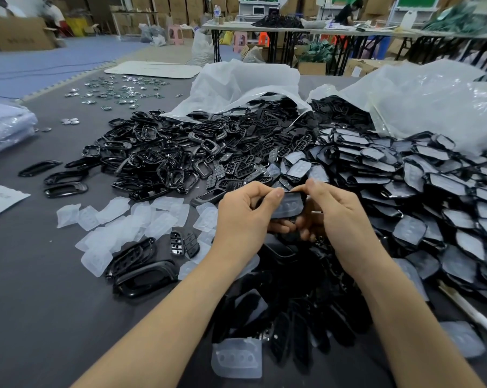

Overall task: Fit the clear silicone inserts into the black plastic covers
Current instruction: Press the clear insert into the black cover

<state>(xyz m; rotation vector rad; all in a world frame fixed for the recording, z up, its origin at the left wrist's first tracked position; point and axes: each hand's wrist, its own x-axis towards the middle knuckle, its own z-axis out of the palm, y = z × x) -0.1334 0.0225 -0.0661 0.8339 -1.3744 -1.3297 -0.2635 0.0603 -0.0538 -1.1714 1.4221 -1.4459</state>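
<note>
Cover (pixel 289 204) between left hand (pixel 245 217) and right hand (pixel 337 217): black, face cloudy grey with three oval marks. Inserts (pixel 119 217) left of the left hand: translucent white. Frames (pixel 158 161) beyond the left hand: glossy black. Stacked covers (pixel 432 197) right of the right hand: black rims, pale grey faces. Table (pixel 41 289): dark grey. Bags (pixel 245 82) beyond the hands: milky white.

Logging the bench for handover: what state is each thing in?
Left hand, pinches the black cover.
Right hand, pinches the same cover.
Black cover, held up, clear insert on it.
Loose inserts, unfitted, lying on the table.
Right pile, inserts already fitted.
Bags, open at the mouth.
</note>
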